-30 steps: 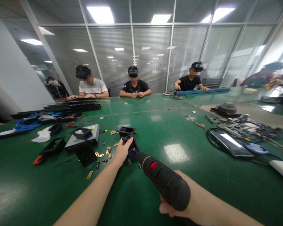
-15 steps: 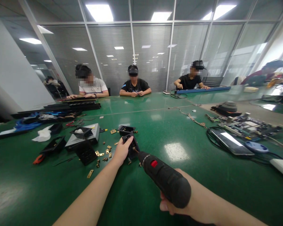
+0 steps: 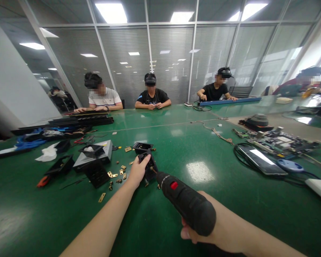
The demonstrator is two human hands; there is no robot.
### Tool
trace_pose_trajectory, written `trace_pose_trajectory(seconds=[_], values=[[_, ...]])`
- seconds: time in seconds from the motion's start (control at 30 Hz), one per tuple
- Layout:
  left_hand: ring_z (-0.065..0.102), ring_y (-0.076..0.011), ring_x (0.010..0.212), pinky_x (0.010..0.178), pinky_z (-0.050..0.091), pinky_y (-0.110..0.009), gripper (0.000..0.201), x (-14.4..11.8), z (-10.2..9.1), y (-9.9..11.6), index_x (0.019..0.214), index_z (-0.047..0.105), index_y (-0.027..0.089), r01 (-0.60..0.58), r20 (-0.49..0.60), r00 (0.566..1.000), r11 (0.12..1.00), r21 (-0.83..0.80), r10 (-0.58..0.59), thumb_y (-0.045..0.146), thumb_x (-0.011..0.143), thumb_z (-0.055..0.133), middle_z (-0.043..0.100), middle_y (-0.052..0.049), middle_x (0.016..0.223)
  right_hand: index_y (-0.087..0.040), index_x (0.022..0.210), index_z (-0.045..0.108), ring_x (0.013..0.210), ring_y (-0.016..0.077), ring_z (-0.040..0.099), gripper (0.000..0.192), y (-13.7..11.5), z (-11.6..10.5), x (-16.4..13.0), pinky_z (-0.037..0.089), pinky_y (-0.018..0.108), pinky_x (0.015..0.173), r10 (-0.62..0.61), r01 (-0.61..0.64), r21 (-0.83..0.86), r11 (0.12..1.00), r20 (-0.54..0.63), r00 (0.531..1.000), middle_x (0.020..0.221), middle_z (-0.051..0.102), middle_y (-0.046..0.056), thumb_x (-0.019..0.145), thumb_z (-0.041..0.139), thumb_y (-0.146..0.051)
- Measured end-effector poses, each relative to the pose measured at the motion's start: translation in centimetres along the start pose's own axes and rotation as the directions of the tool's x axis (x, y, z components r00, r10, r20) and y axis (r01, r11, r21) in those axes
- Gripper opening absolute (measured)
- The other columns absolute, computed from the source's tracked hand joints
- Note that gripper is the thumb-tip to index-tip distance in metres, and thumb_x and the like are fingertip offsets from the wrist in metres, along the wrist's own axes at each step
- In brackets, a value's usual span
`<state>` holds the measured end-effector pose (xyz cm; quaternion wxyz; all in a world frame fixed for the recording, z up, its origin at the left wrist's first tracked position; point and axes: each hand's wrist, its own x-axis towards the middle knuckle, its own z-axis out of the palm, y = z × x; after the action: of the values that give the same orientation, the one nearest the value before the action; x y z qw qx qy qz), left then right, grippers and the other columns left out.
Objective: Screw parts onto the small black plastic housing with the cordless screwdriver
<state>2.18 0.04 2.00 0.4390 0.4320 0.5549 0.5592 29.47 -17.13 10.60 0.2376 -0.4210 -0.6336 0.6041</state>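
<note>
L hand (image 3: 138,173) holds blk box (image 3: 150,175), R hand (image 3: 188,231) pts drill (image 3: 186,201) into it.

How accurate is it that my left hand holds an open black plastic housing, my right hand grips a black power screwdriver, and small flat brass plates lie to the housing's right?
One slip: the head view shows the small flat brass plates left, not right, of the open black plastic housing. Your left hand does hold it, and your right hand grips the black power screwdriver.

The drill (image 3: 187,202) looks matt plastic, the table (image 3: 224,175) glossy.
</note>
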Motion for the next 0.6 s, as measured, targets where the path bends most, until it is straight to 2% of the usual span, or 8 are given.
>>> trace_pose_trajectory(seconds=[0.1, 0.3, 0.43, 0.53, 0.6], values=[[0.081, -0.0334, 0.104, 0.102, 0.063, -0.047, 0.072, 0.0, 0.0, 0.0, 0.114, 0.078, 0.020, -0.003, -0.002, 1.000, 1.000, 0.016, 0.003, 0.072, 0.067, 0.095, 0.085, -0.013, 0.111, -0.020, 0.088, 0.066, 0.067, 0.0128, 0.064, 0.034, -0.4, 0.1, -0.2, 0.049, 0.023, 0.059, -0.037, 0.036, -0.016, 0.999, -0.028, 0.999, 0.081, 0.071, -0.002, 0.070, 0.095, -0.019], [0.080, -0.0333, 0.103, 0.101, 0.062, -0.047, 0.074, 0.1, 0.0, -0.1, 0.111, 0.078, 0.019, -0.011, -0.005, 1.000, 1.000, 0.002, 0.011, 0.074, 0.064, 0.096, 0.084, -0.012, 0.109, -0.020, 0.083, 0.061, 0.064, 0.0140, 0.064, 0.036, -0.4, 0.0, -0.1, 0.051, 0.027, 0.062, 0.038, -0.038, -0.004, 0.999, 0.015, 0.999, 0.073, 0.070, -0.003, 0.074, 0.096, -0.019], [0.079, -0.0327, 0.102, 0.101, 0.062, -0.047, 0.075, 0.2, 0.0, -0.2, 0.111, 0.077, 0.019, -0.002, 0.004, 1.000, 1.000, -0.003, 0.002, 0.074, 0.064, 0.096, 0.084, -0.011, 0.105, -0.020, 0.096, 0.064, 0.064, 0.0157, 0.067, 0.043, 0.3, 0.0, 0.2, 0.051, 0.027, 0.059, 0.005, -0.004, 0.029, 1.000, -0.040, 0.999, 0.083, 0.074, 0.000, 0.069, 0.097, -0.024], [0.079, -0.0324, 0.102, 0.102, 0.062, -0.048, 0.074, 0.3, 0.0, -0.3, 0.111, 0.077, 0.019, -0.003, 0.003, 1.000, 1.000, -0.013, 0.003, 0.073, 0.064, 0.097, 0.083, -0.011, 0.105, -0.019, 0.092, 0.065, 0.064, 0.0159, 0.067, 0.035, 0.3, -0.1, 0.1, 0.051, 0.027, 0.058, -0.042, 0.043, 0.010, 0.999, -0.030, 0.999, 0.082, 0.073, 0.001, 0.070, 0.092, -0.023], [0.079, -0.0326, 0.102, 0.102, 0.063, -0.048, 0.074, 0.4, 0.0, -0.4, 0.111, 0.078, 0.019, -0.005, 0.000, 1.000, 1.000, -0.016, 0.005, 0.072, 0.064, 0.097, 0.084, -0.011, 0.105, -0.019, 0.088, 0.064, 0.063, 0.0156, 0.066, 0.032, 0.2, -0.1, 0.1, 0.051, 0.027, 0.059, -0.028, 0.028, 0.012, 1.000, -0.003, 1.000, 0.077, 0.072, 0.000, 0.071, 0.091, -0.024]])
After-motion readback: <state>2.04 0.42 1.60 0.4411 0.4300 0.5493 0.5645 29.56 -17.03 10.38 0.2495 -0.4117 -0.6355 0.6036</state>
